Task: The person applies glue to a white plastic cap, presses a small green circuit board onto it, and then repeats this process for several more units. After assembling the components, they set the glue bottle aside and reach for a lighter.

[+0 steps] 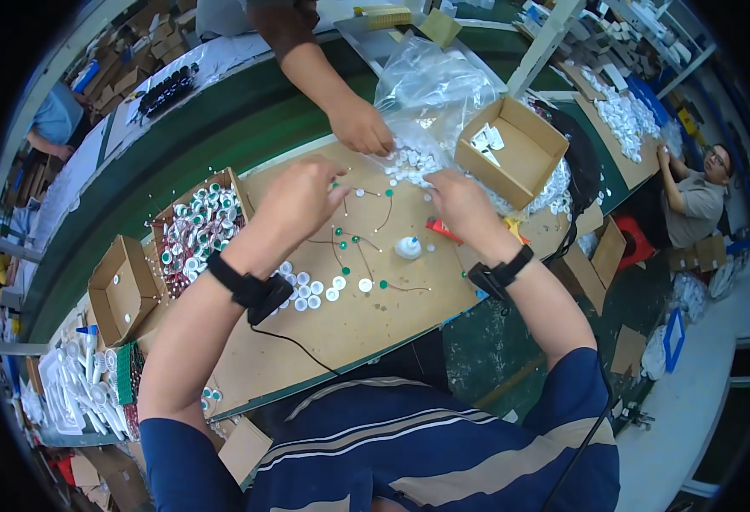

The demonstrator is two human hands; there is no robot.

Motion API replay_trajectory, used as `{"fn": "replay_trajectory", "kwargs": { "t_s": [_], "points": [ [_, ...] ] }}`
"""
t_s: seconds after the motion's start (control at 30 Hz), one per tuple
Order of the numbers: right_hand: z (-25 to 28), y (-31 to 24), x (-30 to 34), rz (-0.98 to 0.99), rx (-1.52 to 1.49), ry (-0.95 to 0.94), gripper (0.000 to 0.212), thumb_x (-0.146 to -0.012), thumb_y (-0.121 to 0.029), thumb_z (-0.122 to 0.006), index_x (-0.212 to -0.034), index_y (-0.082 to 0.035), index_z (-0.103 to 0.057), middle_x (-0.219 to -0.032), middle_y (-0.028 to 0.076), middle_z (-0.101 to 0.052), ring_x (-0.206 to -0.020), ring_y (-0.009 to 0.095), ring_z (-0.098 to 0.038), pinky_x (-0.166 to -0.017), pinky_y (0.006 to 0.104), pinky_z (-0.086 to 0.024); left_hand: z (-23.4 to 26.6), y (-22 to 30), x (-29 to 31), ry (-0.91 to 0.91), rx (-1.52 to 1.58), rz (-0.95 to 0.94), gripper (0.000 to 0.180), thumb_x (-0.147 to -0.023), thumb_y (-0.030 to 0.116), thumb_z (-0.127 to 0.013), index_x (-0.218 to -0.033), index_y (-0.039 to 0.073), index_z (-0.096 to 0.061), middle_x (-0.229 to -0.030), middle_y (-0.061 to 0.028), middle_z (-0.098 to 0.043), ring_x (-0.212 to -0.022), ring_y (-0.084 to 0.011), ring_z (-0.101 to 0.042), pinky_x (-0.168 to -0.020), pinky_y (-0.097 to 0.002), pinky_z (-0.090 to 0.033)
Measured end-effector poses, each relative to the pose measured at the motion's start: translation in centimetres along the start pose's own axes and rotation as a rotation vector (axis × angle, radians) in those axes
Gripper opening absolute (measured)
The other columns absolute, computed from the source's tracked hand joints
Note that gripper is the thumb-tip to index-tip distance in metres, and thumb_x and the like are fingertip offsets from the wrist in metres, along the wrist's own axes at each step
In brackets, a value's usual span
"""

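My left hand (302, 196) is closed above the board, thumb and fingertips pinching a small green disc (335, 184). Farther right, my right hand (463, 205) is curled, its fingertips by a pile of small white plastic pieces (413, 164); whether it holds a piece is hidden. Between and below my hands lie several green discs with thin wires (355, 240). A small white squeeze bottle (407, 247) stands among them. White round caps (302, 290) lie in a group near my left wrist. Beside my right hand is a red-handled tool (443, 229), partly covered.
Another person's hand (360, 126) reaches to the white pieces from the far side, next to a clear plastic bag (433, 81). A cardboard box (524, 175) holds white parts at right. At left stand a box (240, 189) heaped with wired caps and another open box (112, 277).
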State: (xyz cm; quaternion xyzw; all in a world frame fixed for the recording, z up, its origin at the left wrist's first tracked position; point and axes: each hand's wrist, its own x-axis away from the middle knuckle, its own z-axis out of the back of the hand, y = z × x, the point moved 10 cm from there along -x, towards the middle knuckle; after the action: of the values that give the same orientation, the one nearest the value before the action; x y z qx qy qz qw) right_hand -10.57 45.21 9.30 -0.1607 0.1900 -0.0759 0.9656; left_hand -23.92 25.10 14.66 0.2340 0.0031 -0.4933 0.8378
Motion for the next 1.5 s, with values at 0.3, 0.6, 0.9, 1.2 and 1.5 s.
{"fn": "replay_trajectory", "kwargs": {
  "t_s": [0.3, 0.6, 0.9, 1.2, 1.5],
  "points": [
    [-2.9, 1.5, -2.2, -0.015, 0.193, -0.144, 0.02, -0.098, -0.009, -0.07, -0.116, -0.004, -0.077, -0.113, 0.018, -0.076, -0.097, 0.04, -0.076, -0.084, 0.0505, -0.063, -2.6, -0.1, -1.6, -0.07, 0.061, 0.03, 0.029, -0.095, 0.022, -0.081, -0.116, 0.002, -0.082, -0.107, -0.0191, -0.08, -0.099, -0.0379, -0.077, -0.087, -0.0462, -0.061],
    [3.2, -1.9, 4.1, 0.022, -0.186, 0.16, 0.013, -0.095, -0.003, -0.077, -0.108, -0.001, -0.079, -0.107, 0.018, -0.077, -0.089, 0.037, -0.076, -0.078, 0.043, -0.062, 0.2, 3.4, 7.3, -0.044, 0.26, 0.052, 0.024, -0.095, 0.018, -0.081, -0.114, 0.004, -0.083, -0.1, -0.0167, -0.079, -0.088, -0.034, -0.077, -0.079, -0.0426, -0.061],
    [0.7, 1.6, 14.4, -0.401, -0.509, 0.195, 0.013, -0.098, 0.001, -0.074, -0.11, 0.001, -0.08, -0.091, 0.01, -0.073, -0.074, 0.018, -0.069, -0.066, 0.0295, -0.053, -0.3, -2.6, 22.2, -0.025, 0.333, 0.419, 0.017, -0.095, 0.012, -0.08, -0.109, 0.003, -0.084, -0.091, -0.0138, -0.077, -0.073, -0.0279, -0.07, -0.07, -0.0363, -0.057],
    [-1.9, 3.7, 17.2, -0.485, -0.609, 0.361, 0.013, -0.104, -0.003, -0.072, -0.114, 0.002, -0.078, -0.092, 0.004, -0.071, -0.078, 0.009, -0.063, -0.071, 0.0255, -0.051, -0.8, -3.3, 30.0, 0.254, 0.218, 0.386, 0.012, -0.092, 0.006, -0.082, -0.103, 0.001, -0.083, -0.087, -0.0125, -0.076, -0.075, -0.0274, -0.072, -0.07, -0.0361, -0.057],
    [-1.8, 3.2, 17.3, -0.498, -0.535, 0.384, 0.014, -0.105, -0.005, -0.072, -0.115, 0.002, -0.078, -0.094, 0.005, -0.073, -0.08, 0.01, -0.064, -0.074, 0.026, -0.053, -1.1, -2.8, 30.9, 0.362, 0.145, 0.314, 0.009, -0.09, 0.002, -0.082, -0.099, 0.002, -0.082, -0.087, -0.0125, -0.077, -0.078, -0.03, -0.073, -0.071, -0.0395, -0.058]
  ]
}}
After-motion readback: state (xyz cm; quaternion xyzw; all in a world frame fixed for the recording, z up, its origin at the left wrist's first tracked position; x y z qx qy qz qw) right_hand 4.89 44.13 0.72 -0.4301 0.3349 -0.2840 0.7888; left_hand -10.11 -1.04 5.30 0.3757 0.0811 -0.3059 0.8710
